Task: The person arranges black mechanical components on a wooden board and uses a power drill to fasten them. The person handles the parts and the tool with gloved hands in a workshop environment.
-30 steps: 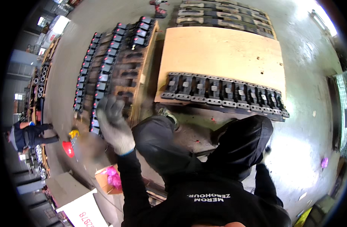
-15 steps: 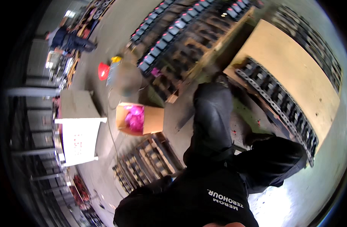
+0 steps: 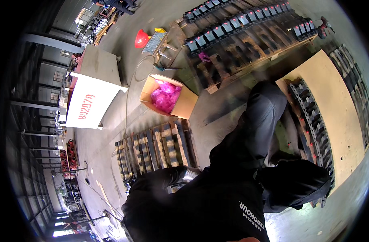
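My left arm, in a black sleeve, bends in front of my body. At its cuff shows a grey-white patch that appears to be my gloved left hand; its fingers are not distinct. Just below it lies a small metallic-looking thing, partly covered by the sleeve, and I cannot make out its kind or whether the hand holds it. The slatted wooden pallet is nearest to that hand. My right hand is out of sight. Beside my bent legs, a dark metal track chain runs along a tan board.
Rows of grey blocks with red marks cover a large wooden pallet; a power tool stands at its far right end. A cardboard box holds pink plastic bags. A hose crosses the floor near a white-sided crate.
The whole view has swung, carrying the box, crate and pallets to new places in the picture. The grey-white patch at my left cuff shows more now. A distant person sits higher, partly cut off.
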The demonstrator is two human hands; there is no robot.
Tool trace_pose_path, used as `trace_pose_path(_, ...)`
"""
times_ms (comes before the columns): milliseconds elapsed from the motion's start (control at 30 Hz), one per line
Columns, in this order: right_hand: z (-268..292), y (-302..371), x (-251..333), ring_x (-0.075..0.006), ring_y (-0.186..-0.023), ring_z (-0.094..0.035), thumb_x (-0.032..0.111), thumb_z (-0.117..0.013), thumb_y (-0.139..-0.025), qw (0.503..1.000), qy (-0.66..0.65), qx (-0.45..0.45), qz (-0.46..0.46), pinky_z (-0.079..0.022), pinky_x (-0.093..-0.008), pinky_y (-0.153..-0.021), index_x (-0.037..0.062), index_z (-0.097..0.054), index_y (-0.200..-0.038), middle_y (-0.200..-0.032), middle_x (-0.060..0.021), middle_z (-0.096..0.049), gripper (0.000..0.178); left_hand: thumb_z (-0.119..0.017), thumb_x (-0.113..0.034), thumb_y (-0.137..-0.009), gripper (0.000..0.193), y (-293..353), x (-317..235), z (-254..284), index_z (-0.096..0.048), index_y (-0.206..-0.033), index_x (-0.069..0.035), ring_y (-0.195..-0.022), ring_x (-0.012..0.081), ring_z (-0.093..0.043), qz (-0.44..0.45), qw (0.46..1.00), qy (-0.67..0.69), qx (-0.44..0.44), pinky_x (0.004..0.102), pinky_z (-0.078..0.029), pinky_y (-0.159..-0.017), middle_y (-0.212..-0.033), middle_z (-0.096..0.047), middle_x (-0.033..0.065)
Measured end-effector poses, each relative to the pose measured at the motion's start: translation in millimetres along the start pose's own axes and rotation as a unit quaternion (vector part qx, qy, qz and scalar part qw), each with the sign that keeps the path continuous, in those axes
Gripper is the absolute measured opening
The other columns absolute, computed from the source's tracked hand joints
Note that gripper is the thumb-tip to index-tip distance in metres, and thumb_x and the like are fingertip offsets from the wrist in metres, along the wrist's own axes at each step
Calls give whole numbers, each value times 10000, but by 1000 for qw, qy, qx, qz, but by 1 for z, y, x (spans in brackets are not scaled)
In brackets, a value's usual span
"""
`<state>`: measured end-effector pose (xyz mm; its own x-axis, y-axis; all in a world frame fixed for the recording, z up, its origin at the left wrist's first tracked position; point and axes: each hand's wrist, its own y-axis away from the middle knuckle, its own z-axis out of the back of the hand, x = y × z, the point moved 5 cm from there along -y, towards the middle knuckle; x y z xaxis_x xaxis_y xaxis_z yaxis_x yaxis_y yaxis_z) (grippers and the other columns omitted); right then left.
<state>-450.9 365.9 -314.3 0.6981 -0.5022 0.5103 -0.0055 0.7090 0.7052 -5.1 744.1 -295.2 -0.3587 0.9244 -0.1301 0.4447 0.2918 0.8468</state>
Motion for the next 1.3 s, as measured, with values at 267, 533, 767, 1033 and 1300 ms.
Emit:
trace_pose_path(267,-2,3,16,-322,-1015,-651,245,-624,-918,999,31,21,20,-513,-399,-882,27,-611,-1166,-1100,-193,-690,330,-439,-223,-1065,392,16,10,-4,-569,-1311,53,-1070,171,-592,-39,991,-118,49,351,-493,-906,-1328,-606,120)
trace_pose_path(533,2,-2,34,-317,-995,-654,237,-621,-918,995,79,52,34,-516,-397,-866,28,-616,-1159,-1087,-186,-693,319,-502,-161,-1009,312,47,-15,-48,-652,-1141,79,-984,218,-615,-94,924,-367,56,382,-504,-826,-1070,-702,148)
trace_pose_path(767,8,-13,51,-312,-978,-656,231,-619,-918,991,111,67,40,-520,-395,-852,29,-621,-1154,-1075,-179,-695,310,-553,-96,-911,175,77,-39,-59,-653,-1029,-13,-738,163,-554,-82,977,-190,-49,346,-457,-700,-849,-633,64)
trace_pose_path(1033,8,-21,57,-307,-958,-659,223,-616,-918,988,124,75,42,-523,-394,-836,31,-627,-1147,-1062,-172,-698,300,-554,-13,-883,449,139,-100,-42,-598,-1329,-34,-870,127,-548,-37,978,-156,-131,283,-484,-755,-1080,-669,41)
trace_pose_path(1300,6,-9,60,-302,-938,-661,216,-613,-918,987,130,77,45,-527,-392,-820,32,-632,-1141,-1049,-164,-700,289,-651,-80,-828,104,144,-143,-34,-587,-872,-10,-723,133,-579,-168,978,15,-119,290,-518,-658,-764,-562,20)
